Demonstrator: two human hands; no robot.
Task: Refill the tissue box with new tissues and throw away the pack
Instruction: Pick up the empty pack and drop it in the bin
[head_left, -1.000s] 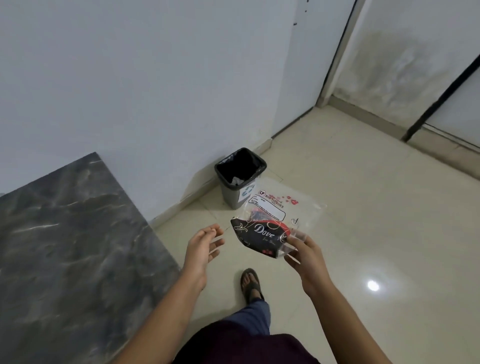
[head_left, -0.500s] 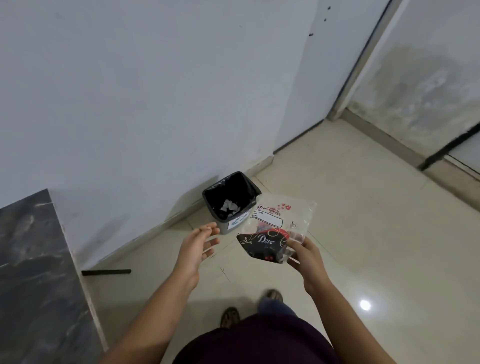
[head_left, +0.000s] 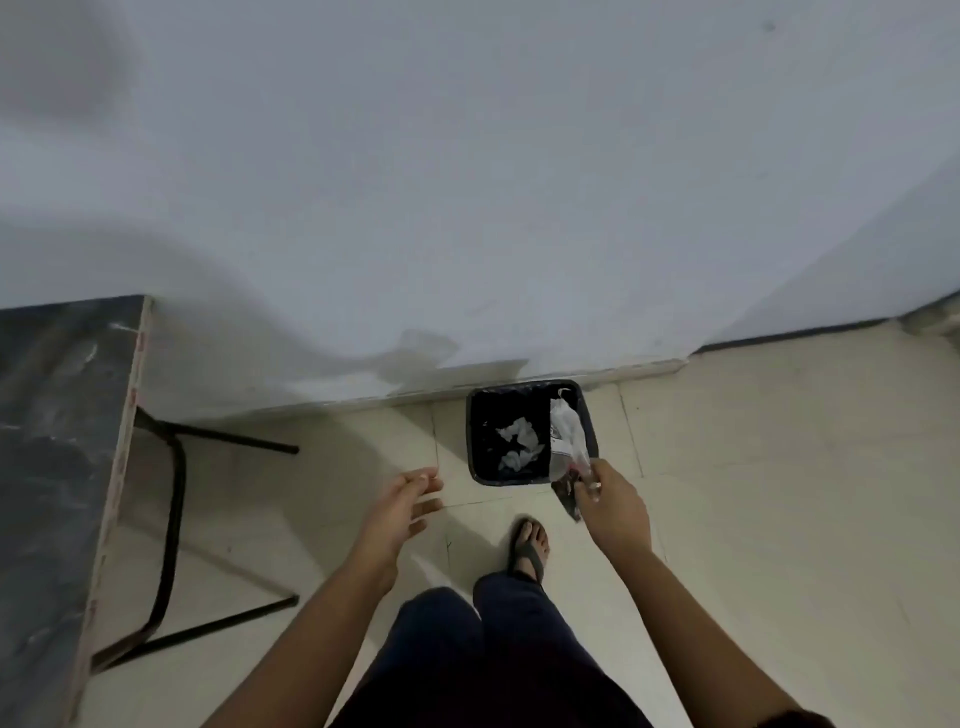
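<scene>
A small dark waste bin (head_left: 477, 415) with a black liner stands on the floor against the white wall, with crumpled white paper inside. My right hand (head_left: 613, 506) pinches the empty clear plastic tissue pack (head_left: 566, 436), which hangs edge-on over the bin's right rim. My left hand (head_left: 400, 512) is open with fingers apart, left of the bin and holding nothing. The tissue box is not in view.
A dark marble-patterned table (head_left: 57, 441) with black metal legs (head_left: 171, 519) fills the left side. My sandalled foot (head_left: 530, 545) is just in front of the bin. Pale floor tiles spread to the right.
I have stepped up to the bin and now look down into it. My right hand has carried the pack forward over the bin's right rim, turning it edge-on.
</scene>
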